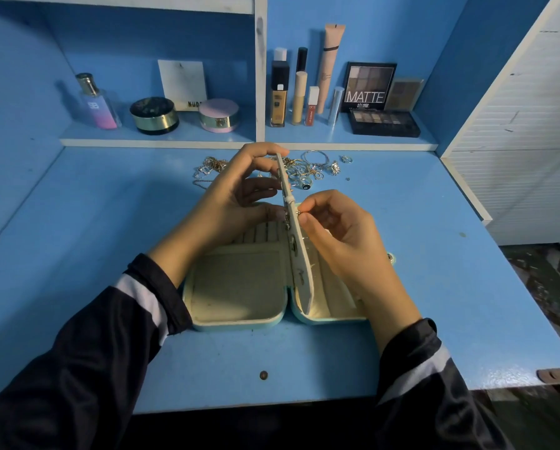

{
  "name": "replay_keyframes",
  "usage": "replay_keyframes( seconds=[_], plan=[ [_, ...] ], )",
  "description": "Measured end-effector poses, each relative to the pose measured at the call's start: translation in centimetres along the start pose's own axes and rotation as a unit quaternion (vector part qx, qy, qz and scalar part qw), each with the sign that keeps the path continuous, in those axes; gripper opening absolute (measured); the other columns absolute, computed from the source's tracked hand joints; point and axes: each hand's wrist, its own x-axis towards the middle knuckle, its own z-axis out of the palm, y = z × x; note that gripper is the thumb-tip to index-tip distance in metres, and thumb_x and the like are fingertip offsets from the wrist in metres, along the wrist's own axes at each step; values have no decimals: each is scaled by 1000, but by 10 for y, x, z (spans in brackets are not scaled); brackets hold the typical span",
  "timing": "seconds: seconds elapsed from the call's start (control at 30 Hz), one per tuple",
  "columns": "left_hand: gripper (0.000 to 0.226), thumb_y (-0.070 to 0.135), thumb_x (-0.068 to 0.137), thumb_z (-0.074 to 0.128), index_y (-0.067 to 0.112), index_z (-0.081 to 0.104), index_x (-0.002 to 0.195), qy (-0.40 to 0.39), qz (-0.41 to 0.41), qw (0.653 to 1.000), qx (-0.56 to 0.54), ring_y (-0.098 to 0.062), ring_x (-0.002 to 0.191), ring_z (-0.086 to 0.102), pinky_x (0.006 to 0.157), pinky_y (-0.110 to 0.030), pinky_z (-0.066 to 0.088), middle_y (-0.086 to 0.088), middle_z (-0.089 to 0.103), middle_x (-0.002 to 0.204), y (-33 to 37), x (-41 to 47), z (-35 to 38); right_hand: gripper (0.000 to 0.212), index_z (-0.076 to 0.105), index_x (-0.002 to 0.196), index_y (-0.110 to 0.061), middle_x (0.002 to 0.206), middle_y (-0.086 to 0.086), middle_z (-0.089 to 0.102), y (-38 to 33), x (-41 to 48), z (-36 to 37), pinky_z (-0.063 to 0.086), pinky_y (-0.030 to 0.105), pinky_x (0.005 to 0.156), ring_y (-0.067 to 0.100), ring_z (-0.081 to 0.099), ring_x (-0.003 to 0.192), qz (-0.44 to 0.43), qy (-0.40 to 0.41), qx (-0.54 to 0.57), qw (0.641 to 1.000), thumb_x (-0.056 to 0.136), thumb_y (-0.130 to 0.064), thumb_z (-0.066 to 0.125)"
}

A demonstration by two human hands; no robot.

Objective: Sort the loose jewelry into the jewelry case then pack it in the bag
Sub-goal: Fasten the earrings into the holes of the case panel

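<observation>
A light-green jewelry case (239, 287) lies open, cream lining up, near the front of a blue desk (110, 222). Behind it, near the back edge, a tangle of loose jewelry (314, 167), chains, rings and hoops, is spread out, with one ring (346, 159) just to its right. On the raised shelf (174, 139) behind stand a perfume bottle (97, 102), two round jars (154, 115), tubes and eyeshadow palettes (384, 122).
</observation>
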Motion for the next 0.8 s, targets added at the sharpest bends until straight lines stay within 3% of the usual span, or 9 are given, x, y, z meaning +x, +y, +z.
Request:
replay_keyframes(
  seconds=[0.23,0.53,0.7,0.8],
  plan=[
    [68,-9,77,74,26,44,127,0,2,1000,-1,-31,112,63,97,-32,51,-27,49,119,-1,0,0,7,64,92,-4,81,-1,63,-2,0,-1,44,19,70,6,55,72,-6,2,22,1000,90,3,61],
    [64,-1,76,74,27,44,124,1,7,1000,-4,-34,113,62,93,-26,51,-29,46,120,-2,0,-1,9,66,87,-18,84,15,64,2,1,-1,47,42,71,23,54,74,13,14,59,998,88,-9,64],
    [61,10,75,76,26,44,124,1,13,1000,-2,-33,112,63,92,-25,52,-30,45,121,0,0,-1,14,67,86,-24,86,12,66,3,2,-1,50,53,76,25,57,77,12,8,73,997,88,-10,65],
    [61,2,76,75,25,44,123,1,15,1000,-1,-35,112,62,92,-25,52,-31,45,122,-1,0,0,13,67,86,-23,85,10,66,3,2,-1,50,53,78,25,57,77,16,9,82,996,88,-10,65]
  ],
)
